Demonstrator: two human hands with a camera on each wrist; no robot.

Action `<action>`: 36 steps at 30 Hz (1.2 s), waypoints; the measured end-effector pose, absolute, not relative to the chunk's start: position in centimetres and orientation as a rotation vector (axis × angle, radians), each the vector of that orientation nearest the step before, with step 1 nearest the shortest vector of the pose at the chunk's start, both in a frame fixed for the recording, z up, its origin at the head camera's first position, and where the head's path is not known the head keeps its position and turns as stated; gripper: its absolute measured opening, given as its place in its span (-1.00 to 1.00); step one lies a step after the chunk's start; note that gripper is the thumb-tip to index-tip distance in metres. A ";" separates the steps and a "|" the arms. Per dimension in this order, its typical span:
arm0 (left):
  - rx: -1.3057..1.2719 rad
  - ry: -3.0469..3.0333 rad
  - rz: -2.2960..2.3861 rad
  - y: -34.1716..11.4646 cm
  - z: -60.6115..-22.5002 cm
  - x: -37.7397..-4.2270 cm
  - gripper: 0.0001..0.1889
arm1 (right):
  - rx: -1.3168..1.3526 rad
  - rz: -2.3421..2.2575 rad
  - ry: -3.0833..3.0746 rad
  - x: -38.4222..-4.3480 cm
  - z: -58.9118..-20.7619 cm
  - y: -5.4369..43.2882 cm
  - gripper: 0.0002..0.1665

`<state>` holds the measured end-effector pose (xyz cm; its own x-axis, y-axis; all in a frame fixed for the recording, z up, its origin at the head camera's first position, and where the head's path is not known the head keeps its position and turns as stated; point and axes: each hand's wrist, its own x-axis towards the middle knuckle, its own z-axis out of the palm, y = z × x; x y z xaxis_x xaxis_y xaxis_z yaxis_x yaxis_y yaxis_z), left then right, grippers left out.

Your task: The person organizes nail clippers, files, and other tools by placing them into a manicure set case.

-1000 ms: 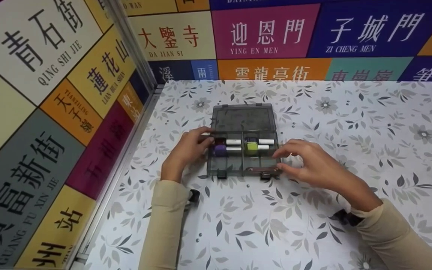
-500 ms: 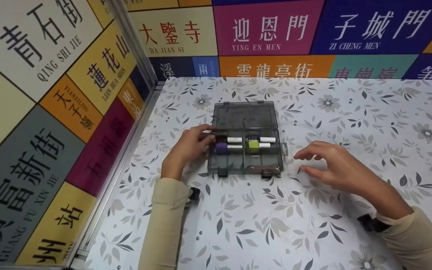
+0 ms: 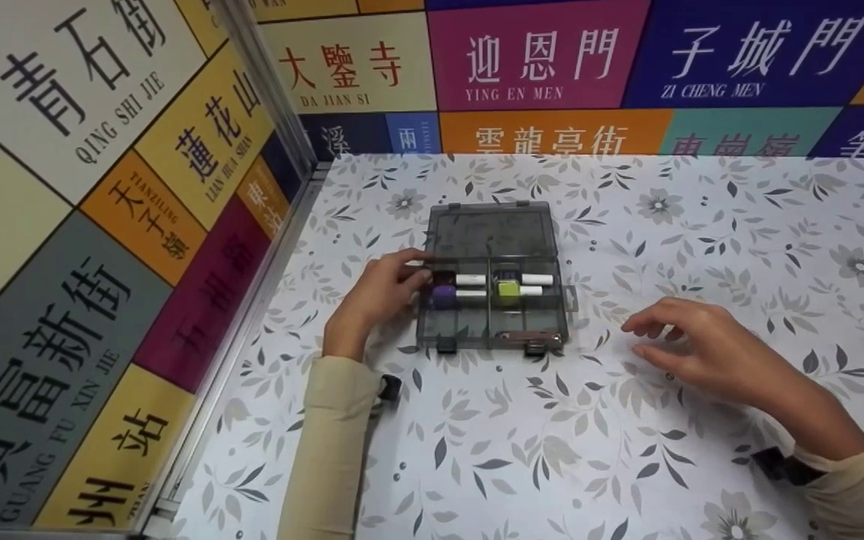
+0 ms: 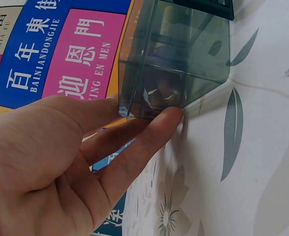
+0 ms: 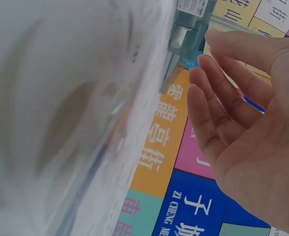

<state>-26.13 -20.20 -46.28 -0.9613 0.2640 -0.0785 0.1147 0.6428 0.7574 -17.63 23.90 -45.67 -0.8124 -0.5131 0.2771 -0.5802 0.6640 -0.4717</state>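
Observation:
A grey see-through compartment box lies with its lid folded back. In its rear compartments are a dark nail polish bottle, a purple nail polish bottle, a yellow-green nail polish bottle and another dark bottle, all white-capped. A nail clipper lies in the front right compartment. My left hand touches the box's left rear corner with relaxed fingertips; in the left wrist view they sit at its wall. My right hand hovers right of the box, fingers loosely bent, holding nothing.
The box stands on a white table covering printed with grey leaves. Colourful panels with lettering rise behind it, and a lettered side wall stands at the left. A printed label shows on the box in the right wrist view.
My right hand has drawn away from the nail clipper and the box's right side, moving rightward. My left hand has stayed at the left rear corner.

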 end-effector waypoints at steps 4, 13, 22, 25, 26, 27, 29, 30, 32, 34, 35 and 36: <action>0.317 2.686 1.208 -20.2 -46.3 -26.2 -0.59 | 0.884 0.829 -2.784 -17.1 -46.1 25.0 -0.58; 0.309 2.684 1.213 -20.2 -46.4 -26.4 -0.61 | 0.852 0.814 -2.826 -16.4 -47.0 27.4 -0.52; 0.289 2.679 1.214 -20.2 -46.4 -26.3 -0.62 | 0.815 0.740 -2.833 -15.8 -47.4 28.6 -0.43; 0.283 2.674 1.215 -20.2 -46.4 -26.3 -0.62 | 0.802 0.711 -2.848 -15.8 -47.4 29.0 -0.42; 0.282 2.674 1.213 -20.2 -46.4 -26.3 -0.61 | 0.797 0.701 -2.853 -15.7 -47.5 29.0 -0.42; 0.283 2.673 1.213 -20.2 -46.4 -26.3 -0.61 | 0.793 0.695 -2.857 -15.7 -47.5 29.1 -0.42; 0.280 2.673 1.209 -20.2 -46.3 -26.3 -0.61 | 0.782 0.680 -2.869 -15.7 -47.6 29.2 -0.43; 0.277 2.674 1.206 -20.2 -46.3 -26.3 -0.60 | 0.775 0.670 -2.876 -15.7 -47.6 29.3 -0.44; 0.274 2.671 1.204 -20.2 -46.3 -26.2 -0.60 | 0.755 0.650 -2.891 -15.7 -47.6 29.3 -0.45; 0.271 2.670 1.199 -20.2 -46.3 -26.2 -0.60 | 0.733 0.635 -2.908 -15.7 -47.6 29.4 -0.48; 0.272 2.673 1.191 -20.2 -46.3 -26.2 -0.60 | 0.719 0.623 -2.917 -15.7 -47.6 29.4 -0.49; 0.272 2.678 1.183 -20.2 -46.3 -26.2 -0.60 | 0.703 0.610 -2.926 -15.7 -47.6 29.4 -0.50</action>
<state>-26.25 -20.22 -46.28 -0.9628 0.2475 -0.1083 0.0865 0.6623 0.7442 -15.69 29.44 -47.56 -0.8927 -0.4217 0.1590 -0.4501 0.8165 -0.3616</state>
